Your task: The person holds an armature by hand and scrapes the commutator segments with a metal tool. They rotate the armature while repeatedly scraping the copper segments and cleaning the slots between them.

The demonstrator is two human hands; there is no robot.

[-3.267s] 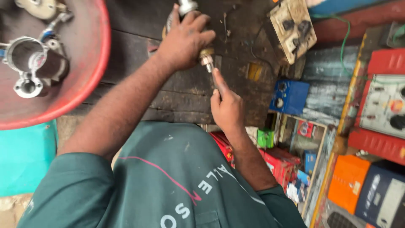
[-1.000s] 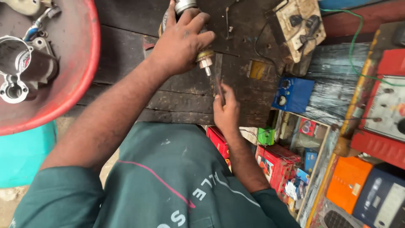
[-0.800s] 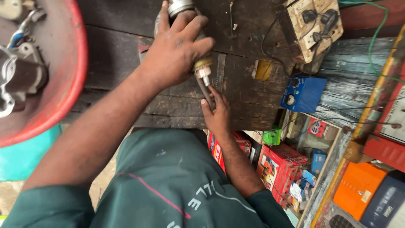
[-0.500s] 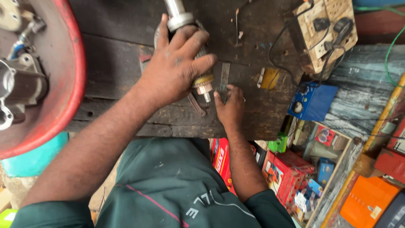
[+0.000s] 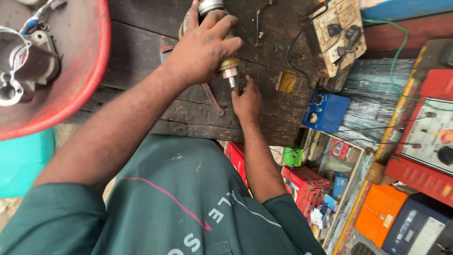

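Looked down first over a green shirt, closest of all, with both forearms reaching away to a dark wooden bench.

Found the right hand nearer, curled almost closed, thumb and fingertips pinching a thin dark tool. Could not tell what kind of tool. Held it upright with its tip just above the hand, against the small toothed end of a motor part; judged the fine pinch suited to careful work on that narrow end.

Just beyond, saw the left hand clamped shut over the motor part, fingers wrapped right round its body, the brass-coloured end poking out toward the right hand and the steel shaft out past the knuckles. Probably gripped that tightly to stop the part turning under the tool, and pressed down on the bench for support.

Noted a slim metal hand tool lying flat on the boards between the two wrists, within easy reach.

Further out, left of the left forearm, made out a red basin holding a grey motor housing, seemingly kept there so loose pieces stayed together. Right of the right hand, spotted a blue meter box, and beyond it a wired switchboard.
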